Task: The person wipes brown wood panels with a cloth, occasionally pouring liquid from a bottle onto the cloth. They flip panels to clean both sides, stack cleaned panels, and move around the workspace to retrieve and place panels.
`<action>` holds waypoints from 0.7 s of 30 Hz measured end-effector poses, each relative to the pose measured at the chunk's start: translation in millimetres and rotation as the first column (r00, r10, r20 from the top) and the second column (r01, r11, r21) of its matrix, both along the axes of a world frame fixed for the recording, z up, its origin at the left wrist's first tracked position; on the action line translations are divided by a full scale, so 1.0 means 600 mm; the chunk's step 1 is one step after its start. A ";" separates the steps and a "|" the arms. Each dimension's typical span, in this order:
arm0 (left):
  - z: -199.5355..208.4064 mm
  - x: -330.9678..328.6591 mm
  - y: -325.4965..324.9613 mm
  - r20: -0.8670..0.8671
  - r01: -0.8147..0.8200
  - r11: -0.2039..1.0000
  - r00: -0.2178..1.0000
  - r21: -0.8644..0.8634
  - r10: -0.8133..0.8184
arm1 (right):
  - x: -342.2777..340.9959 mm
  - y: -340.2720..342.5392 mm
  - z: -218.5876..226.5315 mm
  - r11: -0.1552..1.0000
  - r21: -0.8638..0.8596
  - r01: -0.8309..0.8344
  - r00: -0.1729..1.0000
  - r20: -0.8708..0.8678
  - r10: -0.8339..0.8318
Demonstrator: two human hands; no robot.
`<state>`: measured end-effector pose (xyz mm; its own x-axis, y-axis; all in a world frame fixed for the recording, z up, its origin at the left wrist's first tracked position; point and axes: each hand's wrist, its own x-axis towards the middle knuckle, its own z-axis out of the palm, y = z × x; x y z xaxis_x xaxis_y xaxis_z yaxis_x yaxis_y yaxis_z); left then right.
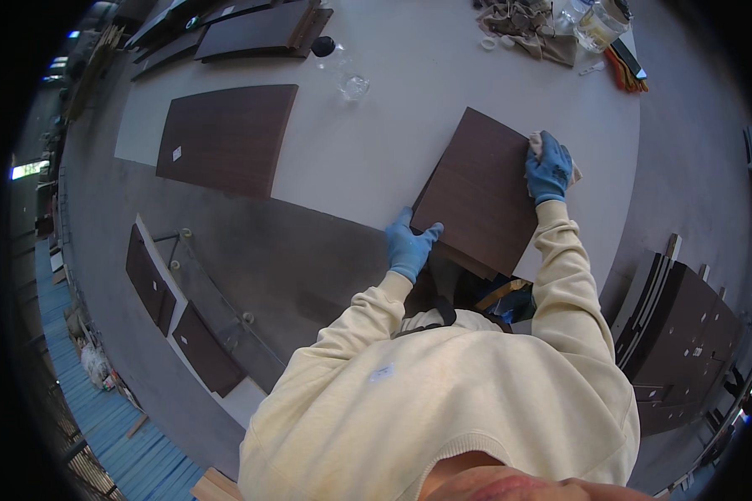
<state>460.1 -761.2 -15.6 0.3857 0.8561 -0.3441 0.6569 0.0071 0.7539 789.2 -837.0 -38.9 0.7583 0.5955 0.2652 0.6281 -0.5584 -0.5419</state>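
Observation:
A dark brown wood-grain panel point(485, 179) lies tilted across the near edge of the white table, with another brown panel point(464, 260) partly showing under it. My left hand point(409, 249), in a blue glove, holds the panel's near left corner, thumb and forefinger on either side of it. At the panel's far right edge is my right hand point(550, 169), also gloved in blue. Its fingers are closed over a pale cloth point(576, 174) pressed against that edge; the cloth is mostly hidden under the glove.
Left on the white table point(351, 171) lies another brown panel point(226, 138); more panels point(255, 32) are stacked behind it. A clear bottle point(353, 86) lies nearby. Rags point(526, 25), a jar point(600, 27) and orange gloves point(625, 71) sit far right. Panels point(681, 326) stand right of me.

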 end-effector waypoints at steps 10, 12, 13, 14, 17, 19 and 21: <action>-0.039 -0.010 -0.008 0.115 -0.020 0.999 0.993 0.043 0.015 | -0.145 0.110 -0.035 0.902 -0.293 -0.318 0.925 0.112 0.363; -0.058 -0.012 -0.002 0.159 0.005 0.996 0.987 -0.088 0.009 | -0.249 0.105 -0.023 0.847 -0.047 -0.530 0.832 0.164 0.530; -0.064 -0.019 -0.001 0.251 0.003 0.985 0.967 -0.175 0.042 | -0.290 0.077 -0.011 0.726 -0.076 -0.683 0.706 0.183 0.684; -0.072 -0.012 0.002 0.331 -0.175 0.876 0.878 -0.449 0.345 | -0.328 0.061 -0.002 0.659 -0.002 -0.752 0.659 -0.011 0.752; -0.074 -0.012 -0.007 0.395 -0.085 0.983 0.907 -0.164 0.145 | -0.304 0.014 0.019 0.579 -0.060 -0.813 0.560 0.191 0.806; -0.062 -0.013 -0.013 0.414 -0.066 0.973 0.897 -0.221 0.155 | -0.222 0.016 0.018 0.762 -0.226 -0.607 0.737 0.198 0.646; -0.050 -0.012 -0.018 0.379 -0.114 0.983 0.911 -0.145 0.161 | -0.083 0.058 0.019 0.800 -0.388 -0.457 0.890 -0.194 0.413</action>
<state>453.2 -772.3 -45.8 0.3905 0.8730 -0.2923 0.2994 0.1798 0.9370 739.2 -802.3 -27.7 0.4013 0.9053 -0.1394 0.8166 -0.4225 -0.3932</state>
